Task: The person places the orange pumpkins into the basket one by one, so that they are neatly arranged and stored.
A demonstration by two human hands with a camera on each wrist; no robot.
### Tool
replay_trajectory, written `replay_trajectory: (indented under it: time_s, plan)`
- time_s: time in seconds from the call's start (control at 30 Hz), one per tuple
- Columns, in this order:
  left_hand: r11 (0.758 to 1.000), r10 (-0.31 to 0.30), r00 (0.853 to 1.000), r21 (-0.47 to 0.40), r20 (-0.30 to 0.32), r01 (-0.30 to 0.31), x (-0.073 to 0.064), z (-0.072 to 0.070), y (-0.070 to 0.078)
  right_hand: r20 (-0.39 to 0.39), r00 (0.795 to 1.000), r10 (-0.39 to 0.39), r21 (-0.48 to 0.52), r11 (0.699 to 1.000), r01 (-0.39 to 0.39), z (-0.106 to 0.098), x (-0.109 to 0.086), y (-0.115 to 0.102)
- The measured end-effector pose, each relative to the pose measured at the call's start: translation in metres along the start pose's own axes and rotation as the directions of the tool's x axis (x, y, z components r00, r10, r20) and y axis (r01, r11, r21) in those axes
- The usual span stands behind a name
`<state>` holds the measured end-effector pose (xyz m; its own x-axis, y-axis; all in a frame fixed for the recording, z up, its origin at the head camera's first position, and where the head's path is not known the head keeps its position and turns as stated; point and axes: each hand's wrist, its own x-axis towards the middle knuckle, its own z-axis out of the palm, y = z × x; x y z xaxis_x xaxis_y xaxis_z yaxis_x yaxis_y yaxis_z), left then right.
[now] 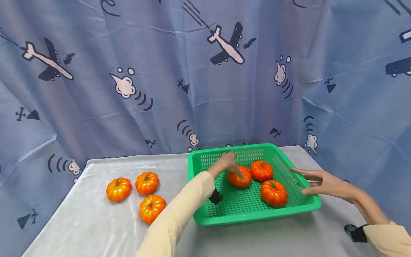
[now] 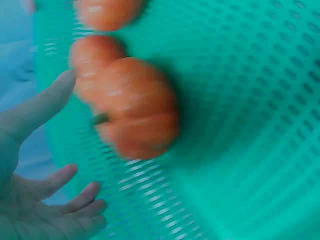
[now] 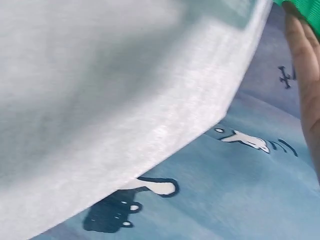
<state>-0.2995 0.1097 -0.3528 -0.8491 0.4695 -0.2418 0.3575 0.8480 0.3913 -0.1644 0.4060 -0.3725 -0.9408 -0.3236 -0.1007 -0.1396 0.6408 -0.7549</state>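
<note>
A green plastic basket (image 1: pixel 253 217) holds three small orange pumpkins: one under my left hand (image 1: pixel 228 162), one at the back (image 1: pixel 261 170) and one nearer the front right (image 1: pixel 274 193). The left hand reaches inside over the nearest pumpkin (image 1: pixel 240 177). In the blurred left wrist view its thumb and fingers are spread beside the pumpkins (image 2: pixel 137 107), not closed round any. At the basket's right rim my right hand (image 1: pixel 324 184) rests with its fingers extended. The right wrist view shows straight fingers (image 3: pixel 302 50) at the basket edge (image 3: pixel 310 15).
Three more orange pumpkins (image 1: pixel 118 189) (image 1: pixel 147 183) (image 1: pixel 152 208) lie left of the basket on a white-covered table (image 1: pixel 96 221). A blue curtain (image 1: pixel 160 71) printed with airplanes hangs behind and beside the table. Dark devices are strapped to both wrists.
</note>
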Motion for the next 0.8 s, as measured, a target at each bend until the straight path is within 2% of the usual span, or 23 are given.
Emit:
replay_trajectory:
  time_s: [0.1, 0.17, 0.23, 0.33, 0.43, 0.5, 0.57, 0.6, 0.63, 0.67, 0.73, 0.8]
  plan:
    - [0.994, 0.097, 0.994, -0.063, 0.058, -0.094, -0.022, -0.021, -0.003, 0.006, 1.0, -0.006, 0.02, 1.0, 0.006, -0.002, -0.009, 0.006]
    - [0.977, 0.185, 0.978, -0.123, 0.099, -0.172, -0.043, -0.038, -0.011, 0.015, 1.0, -0.02, 0.061, 0.998, 0.02, -0.002, -0.013, 0.01]
    - [0.957, 0.258, 0.958, -0.171, 0.126, -0.235, -0.066, -0.055, -0.025, 0.015, 0.999, -0.031, 0.097, 0.995, 0.029, -0.001, -0.015, 0.015]
    - [0.919, 0.324, 0.942, -0.267, 0.09, -0.29, -0.102, -0.076, -0.061, 0.009, 0.999, -0.038, 0.137, 0.99, 0.036, 0.001, -0.016, 0.018]
    - [0.877, 0.367, 0.93, -0.335, 0.005, -0.344, -0.135, -0.089, -0.115, 0.006, 0.999, -0.041, 0.158, 0.987, 0.04, 0.002, -0.015, 0.019]
    - [0.843, 0.388, 0.919, -0.375, -0.069, -0.384, -0.152, -0.092, -0.159, 0.007, 0.999, -0.043, 0.166, 0.985, 0.041, 0.002, -0.014, 0.019]
    - [0.822, 0.389, 0.908, -0.385, -0.16, -0.42, -0.167, -0.093, -0.208, -0.005, 0.999, -0.053, 0.155, 0.987, 0.053, 0.002, -0.012, 0.019]
    - [0.82, 0.369, 0.907, -0.388, -0.203, -0.42, -0.173, -0.092, -0.231, -0.016, 0.998, -0.059, 0.142, 0.988, 0.061, 0.001, -0.012, 0.018]
    - [0.819, 0.359, 0.9, -0.379, -0.249, -0.431, -0.178, -0.09, -0.254, -0.028, 0.997, -0.066, 0.13, 0.989, 0.069, 0.0, -0.012, 0.018]
    - [0.828, 0.334, 0.897, -0.364, -0.291, -0.427, -0.183, -0.088, -0.275, -0.038, 0.997, -0.072, 0.122, 0.99, 0.076, -0.001, -0.012, 0.018]
    - [0.86, 0.284, 0.889, -0.315, -0.359, -0.402, -0.193, -0.081, -0.312, -0.06, 0.996, -0.071, 0.099, 0.992, 0.076, -0.002, -0.012, 0.018]
    - [0.89, 0.229, 0.894, -0.291, -0.385, -0.352, -0.201, -0.071, -0.341, -0.061, 0.996, -0.058, 0.097, 0.993, 0.064, -0.003, -0.012, 0.019]
